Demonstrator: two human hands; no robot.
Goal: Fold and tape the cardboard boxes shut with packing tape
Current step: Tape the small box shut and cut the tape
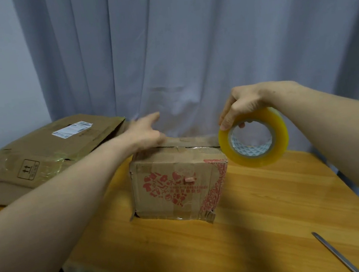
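Small brown red-printed cardboard box (175, 181) mid-frame on the orange wooden bench (274, 214). Left hand (144, 133) spread, pressing down on its top left edge. Right hand (245, 105) pinching a yellowish round packing-tape roll (253, 138) at the top right corner.

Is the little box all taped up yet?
Not yet. On the small box the flaps look folded down, with the left hand pressing them. The right hand holds the tape roll at its top edge, so taping is just starting. The big box beside it looks unsealed too.
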